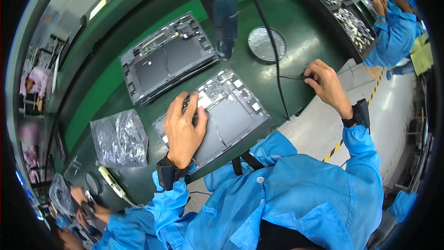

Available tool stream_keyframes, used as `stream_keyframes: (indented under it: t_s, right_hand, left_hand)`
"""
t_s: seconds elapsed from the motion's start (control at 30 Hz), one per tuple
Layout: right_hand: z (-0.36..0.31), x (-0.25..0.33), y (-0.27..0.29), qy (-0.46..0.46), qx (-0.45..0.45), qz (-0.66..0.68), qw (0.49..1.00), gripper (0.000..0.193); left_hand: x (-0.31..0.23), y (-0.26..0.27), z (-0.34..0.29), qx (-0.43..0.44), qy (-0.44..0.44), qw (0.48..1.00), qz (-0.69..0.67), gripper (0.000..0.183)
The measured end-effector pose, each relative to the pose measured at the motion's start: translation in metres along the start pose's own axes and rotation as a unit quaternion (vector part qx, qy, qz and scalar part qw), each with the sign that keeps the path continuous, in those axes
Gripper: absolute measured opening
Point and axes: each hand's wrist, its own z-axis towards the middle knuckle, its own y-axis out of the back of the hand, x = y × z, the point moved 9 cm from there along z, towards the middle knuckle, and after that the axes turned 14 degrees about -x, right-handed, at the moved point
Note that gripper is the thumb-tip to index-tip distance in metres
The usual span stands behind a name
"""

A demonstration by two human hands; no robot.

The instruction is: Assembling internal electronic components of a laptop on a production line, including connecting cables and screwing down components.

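Head view. Left hand (185, 127): one, mine, fingers spread and half bent, fingertips down on an opened laptop base (233, 115); whether they pinch anything small there, I cannot tell. Laptop base: one, grey, lying at a slant at the near edge of the green bench (307, 32), circuit boards exposed along its far side, a thin cable across its flat grey panel.

Right hand (326, 83): one, mine, well apart from the base, over the bench's right edge; thumb and fingers closed on a small dark piece (307, 78), mostly hidden, with a thin dark cord meeting it.

Also on the bench: laptop bases, stacked, just beyond mine; one round ribbed metal dish (267, 45); one clear plastic bag (120, 139), crumpled, left of my base; one pale yellow tool (111, 183), near the bag; one black tray (340, 39) of metal parts, far right. Above the bench: one dark cylindrical tool (224, 21), upright; one black cable (278, 71).

Co-workers in blue: one upper right, one lower left.
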Motion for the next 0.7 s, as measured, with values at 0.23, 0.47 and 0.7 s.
stream_keyframes:
  t_s: [0.23,0.47,0.7]
  right_hand:
    - [0.011,0.043,-0.004,0.094,-0.057,0.075,0.991,0.035]
    - [0.045,0.190,-0.092,0.274,0.123,0.292,0.908,0.024]
    - [0.082,0.221,-0.149,0.160,0.069,0.367,0.914,0.013]
  left_hand:
    - [-0.001,-0.002,0.006,-0.019,-0.009,0.999,-0.032,0.035]
    - [0.002,0.000,-0.001,-0.029,-0.014,0.999,-0.009,0.038]
    - [-0.001,-0.005,-0.001,-0.035,-0.015,0.999,-0.022,0.036]
